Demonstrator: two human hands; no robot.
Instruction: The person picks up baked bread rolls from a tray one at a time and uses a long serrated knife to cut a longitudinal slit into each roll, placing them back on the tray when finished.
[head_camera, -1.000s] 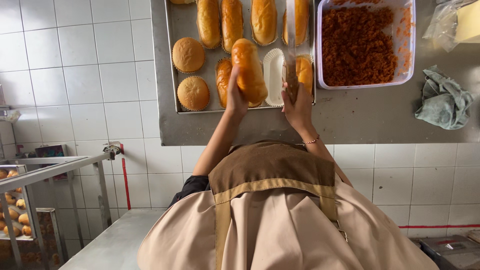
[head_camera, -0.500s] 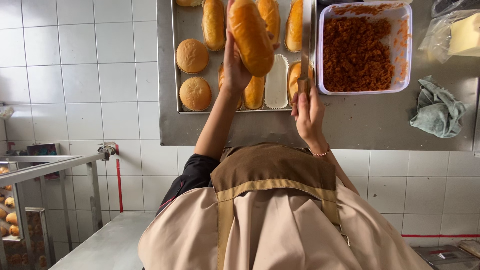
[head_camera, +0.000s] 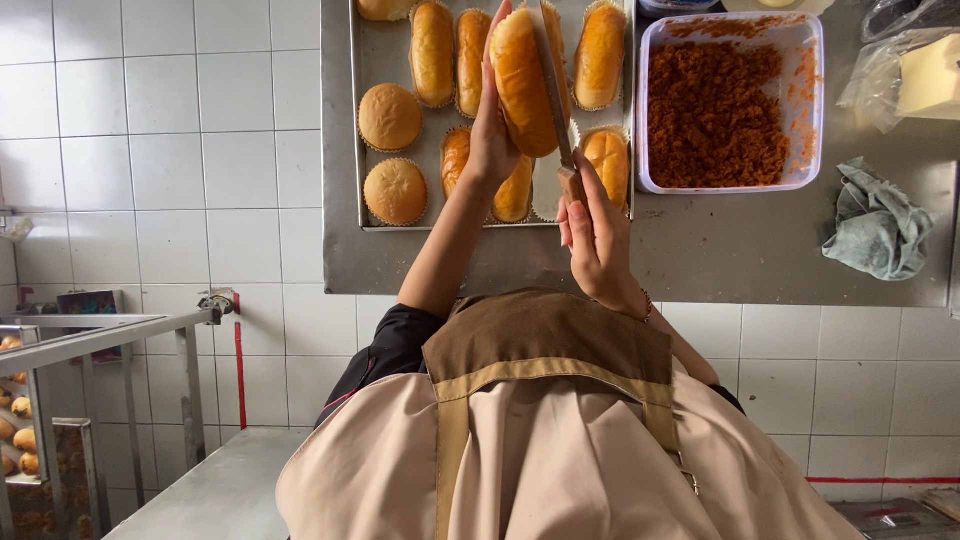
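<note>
My left hand (head_camera: 490, 140) holds a long golden bun (head_camera: 520, 80) upright over a steel baking tray (head_camera: 345, 150). My right hand (head_camera: 600, 240) grips the wooden handle of a knife (head_camera: 553, 90), and its blade lies along the bun's right side, apparently cutting into it. On the tray lie several long buns (head_camera: 432, 50) in paper liners and two round buns (head_camera: 390, 117). An empty paper liner (head_camera: 548, 185) sits under the raised bun.
A white plastic tub (head_camera: 815, 100) of reddish-brown shredded filling stands right of the tray on the steel worktop (head_camera: 750, 250). A crumpled grey-green cloth (head_camera: 875, 225) and a plastic bag holding a pale yellow block (head_camera: 915, 75) lie farther right. A metal rack with small buns (head_camera: 20, 420) is at lower left.
My left hand has lifted the long bun off the tray and stood it up. My right hand has brought the knife up against the bun's side.
</note>
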